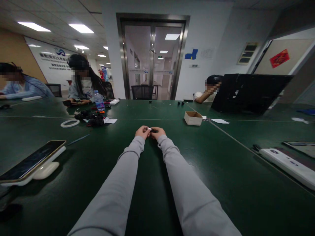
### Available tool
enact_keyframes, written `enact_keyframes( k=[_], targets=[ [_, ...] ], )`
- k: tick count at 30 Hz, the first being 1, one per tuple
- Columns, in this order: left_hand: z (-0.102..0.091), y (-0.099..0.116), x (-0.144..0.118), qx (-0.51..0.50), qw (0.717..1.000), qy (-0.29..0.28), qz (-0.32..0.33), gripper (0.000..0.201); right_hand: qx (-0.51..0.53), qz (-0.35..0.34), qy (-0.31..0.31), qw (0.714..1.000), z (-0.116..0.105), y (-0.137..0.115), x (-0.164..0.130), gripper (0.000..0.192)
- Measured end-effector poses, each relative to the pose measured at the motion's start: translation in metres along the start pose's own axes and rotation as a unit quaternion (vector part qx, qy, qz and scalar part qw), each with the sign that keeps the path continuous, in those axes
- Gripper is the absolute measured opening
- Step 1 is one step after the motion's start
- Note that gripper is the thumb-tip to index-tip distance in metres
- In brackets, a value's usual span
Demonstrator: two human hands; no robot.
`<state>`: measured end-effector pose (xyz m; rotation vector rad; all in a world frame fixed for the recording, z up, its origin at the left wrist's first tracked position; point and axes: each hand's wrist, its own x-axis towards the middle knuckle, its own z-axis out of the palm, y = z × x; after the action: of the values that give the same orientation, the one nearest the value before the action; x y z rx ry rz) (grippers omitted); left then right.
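Both of my arms, in grey sleeves, reach forward over the dark green table [152, 183]. My left hand [141, 132] is closed, with its fingertips pinching a small shiny silver piece [149, 129]. Opposite it, my right hand [158, 132] is closed on a small black piece [153, 130]. The two pieces meet or nearly meet between my fingertips. They are too small to name, and my fingers partly hide them.
Left of my hands lie a white tape roll [70, 123], a black bundle [92, 118], a water bottle [99, 101] and a phone [34, 159] on a white stand. To the right are a small open box [193, 118] and a black monitor [248, 93]. Other people sit across the table.
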<state>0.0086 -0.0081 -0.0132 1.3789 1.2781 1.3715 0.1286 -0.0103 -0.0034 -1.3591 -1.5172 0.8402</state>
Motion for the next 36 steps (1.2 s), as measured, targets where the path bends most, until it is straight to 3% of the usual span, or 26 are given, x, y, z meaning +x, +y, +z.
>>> enact_keyframes(
  k=[5, 9, 15, 27, 36],
  targets=[
    [0.001, -0.001, 0.003, -0.004, 1.0, 0.03, -0.004, 0.012, 0.148, 0.054, 0.037, 0.987, 0.005, -0.001, 0.004, 0.032],
    [-0.003, -0.002, -0.001, 0.012, 1.0, 0.02, 0.014, 0.011, 0.264, 0.088, 0.017, 0.96, -0.001, 0.002, 0.004, 0.024],
    [-0.008, 0.001, -0.006, 0.036, 0.999, 0.014, 0.009, 0.012, 0.356, 0.074, -0.026, 0.931, -0.007, 0.003, -0.001, 0.018],
    [-0.007, 0.007, -0.007, 0.04, 0.999, 0.02, -0.012, 0.012, 0.4, 0.082, -0.026, 0.913, -0.01, 0.003, -0.003, 0.02],
    [-0.01, 0.009, -0.008, 0.044, 0.999, 0.012, -0.025, 0.024, 0.394, 0.09, -0.046, 0.913, -0.013, -0.002, -0.008, 0.019]
  ],
)
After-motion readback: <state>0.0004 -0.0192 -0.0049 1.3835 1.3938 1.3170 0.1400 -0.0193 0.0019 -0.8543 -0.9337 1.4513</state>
